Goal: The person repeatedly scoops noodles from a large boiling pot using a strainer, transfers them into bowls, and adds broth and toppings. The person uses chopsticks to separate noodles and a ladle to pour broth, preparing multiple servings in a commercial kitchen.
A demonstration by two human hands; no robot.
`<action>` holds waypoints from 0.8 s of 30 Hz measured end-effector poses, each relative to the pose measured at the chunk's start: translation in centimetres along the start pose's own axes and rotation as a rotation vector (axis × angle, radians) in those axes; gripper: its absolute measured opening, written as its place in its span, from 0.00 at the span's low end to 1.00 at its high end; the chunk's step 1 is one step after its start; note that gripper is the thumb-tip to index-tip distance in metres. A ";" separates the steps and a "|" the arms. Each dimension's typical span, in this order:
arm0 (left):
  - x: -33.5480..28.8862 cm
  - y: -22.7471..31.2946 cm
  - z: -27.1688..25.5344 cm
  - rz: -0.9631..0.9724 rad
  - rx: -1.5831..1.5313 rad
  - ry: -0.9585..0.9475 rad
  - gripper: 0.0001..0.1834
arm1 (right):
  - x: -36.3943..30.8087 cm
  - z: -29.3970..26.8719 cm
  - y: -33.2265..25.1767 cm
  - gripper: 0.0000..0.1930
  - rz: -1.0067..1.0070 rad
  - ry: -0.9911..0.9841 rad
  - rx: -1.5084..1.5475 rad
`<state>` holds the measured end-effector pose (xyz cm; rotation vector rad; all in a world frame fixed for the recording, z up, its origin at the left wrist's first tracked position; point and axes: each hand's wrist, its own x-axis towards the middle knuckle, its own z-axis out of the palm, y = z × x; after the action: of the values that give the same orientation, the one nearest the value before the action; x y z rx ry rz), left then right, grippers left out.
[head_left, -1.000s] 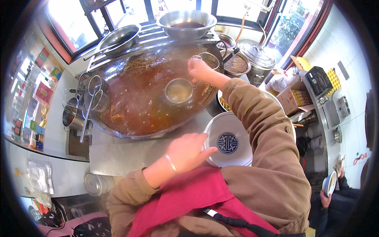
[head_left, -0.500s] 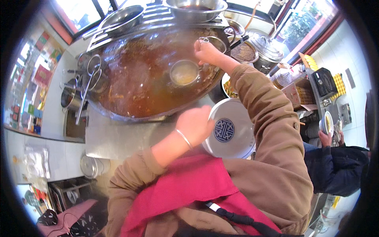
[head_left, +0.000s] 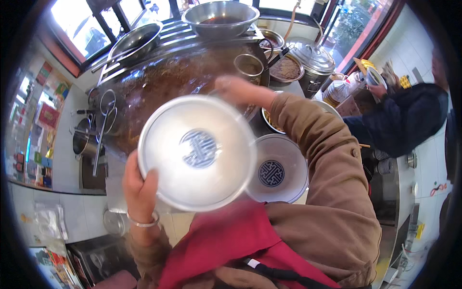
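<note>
My left hand (head_left: 139,185) grips the rim of a large white bowl (head_left: 216,113) with a blue round emblem inside, thumb on its left edge. The bowl is tilted toward me and hides the near part of the wide pan of brown-red broth (head_left: 159,72). Over the pan's right side my right hand (head_left: 236,89) is smeared by motion, so its fingers and anything in them cannot be made out. Just beyond it is a round metal ladle cup (head_left: 248,65). A second white bowl (head_left: 293,168) with the same emblem sits at the pan's near right, partly behind the held one.
Long-handled strainers (head_left: 103,120) lie at the pan's left edge. Metal basins (head_left: 221,21) rest on a slatted rack behind. A bowl of minced food (head_left: 288,69) and a lidded pot (head_left: 312,55) stand at right. Another person in dark clothes (head_left: 399,120) holds a bowl further right.
My left hand, earlier closed beside the standing bowl, has swung left and now lifts a white bowl. My right hand has moved slightly left and nearer. The other person has moved farther back.
</note>
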<state>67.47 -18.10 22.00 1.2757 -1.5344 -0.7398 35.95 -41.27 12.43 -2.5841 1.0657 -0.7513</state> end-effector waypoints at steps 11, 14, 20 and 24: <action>-14.3 -11.8 -8.7 -0.611 -0.304 0.261 0.20 | 0.5 -2.3 2.1 0.05 0.733 0.184 0.522; -16.7 -13.6 -8.0 -0.677 -0.379 0.321 0.23 | 0.2 1.2 -0.1 0.08 0.317 0.148 0.054; -17.8 -15.2 -6.5 -0.688 -0.304 0.465 0.24 | 0.1 2.8 -3.3 0.03 0.094 0.059 0.048; -17.8 -16.3 -5.8 -0.633 -0.356 0.506 0.22 | 1.0 -0.5 -1.7 0.04 0.368 0.128 0.194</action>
<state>78.43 -4.67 4.25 1.5302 -0.5538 -0.9399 37.28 -40.75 13.91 -2.1198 1.3803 -0.8820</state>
